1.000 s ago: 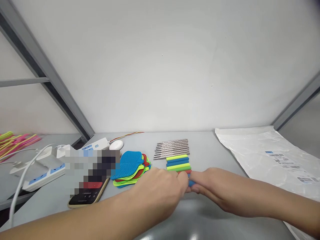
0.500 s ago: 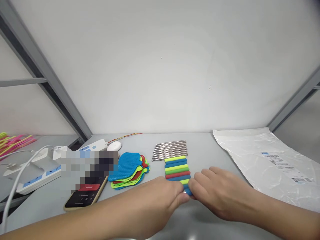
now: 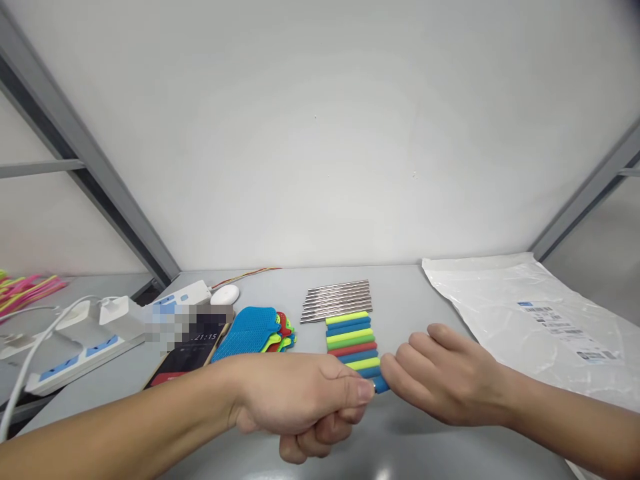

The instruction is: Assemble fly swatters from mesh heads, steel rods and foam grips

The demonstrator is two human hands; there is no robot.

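Observation:
Both my hands are closed and meet above the table's front part. My right hand (image 3: 443, 377) is wrapped round a blue handle tube (image 3: 381, 385), whose left end sticks out. My left hand (image 3: 305, 397) pinches between thumb and fingers a thin metal rod, mostly hidden; only a small silver bit shows at the tube's end. Just behind lies a row of coloured handle tubes (image 3: 351, 338), yellow, blue, green and red. Several silver metal rods (image 3: 336, 300) lie side by side beyond them. Perforated fly swatter heads (image 3: 250, 330) are piled on the left, partly behind my left forearm.
A phone (image 3: 195, 343) lies left of the swatter heads, partly blurred out. Farther left are a white power strip (image 3: 85, 360) with plugs and cables, and a round white device (image 3: 225, 295). A white plastic mailer (image 3: 500, 300) covers the right side. Pink and yellow strips (image 3: 30, 293) lie far left.
My left hand has rolled over, its thumb now on top and its curled fingers showing below. More of the blue tube's end shows between my hands. The view has shifted slightly.

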